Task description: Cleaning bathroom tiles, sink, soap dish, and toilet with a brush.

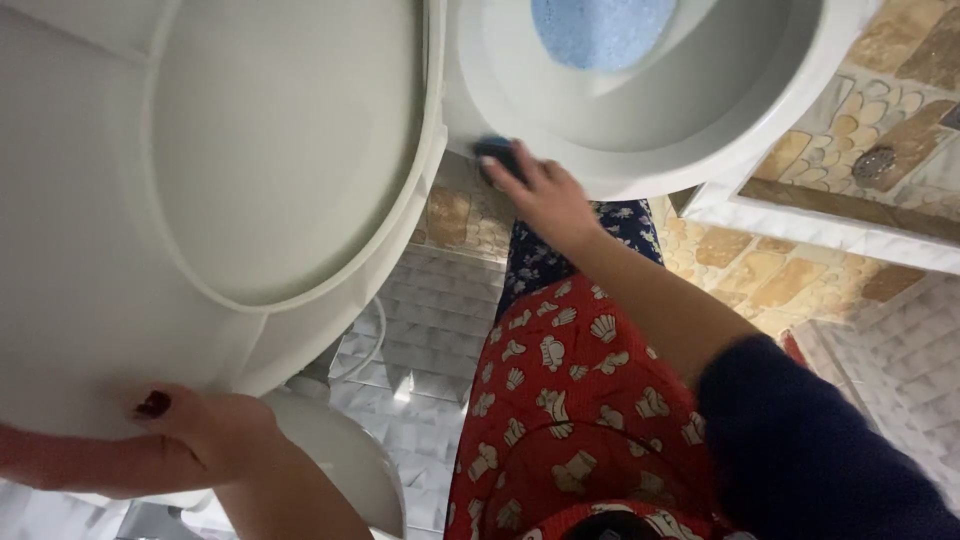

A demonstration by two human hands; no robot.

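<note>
Tiled bathroom, right hand [548,200] scrubbing toilet bowl [700,130] (dark sponge [500,155]), left hand [205,430] holding lid [200,200]

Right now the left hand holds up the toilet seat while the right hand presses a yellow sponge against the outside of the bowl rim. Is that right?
Not quite. The head view shows the sponge is dark blue, not yellow. The rest stands: the left hand holds up the toilet seat, and the right hand presses the sponge against the outside of the bowl rim.

Home bathrm – toilet bowl [700,120], tiled floor [440,300].
</note>
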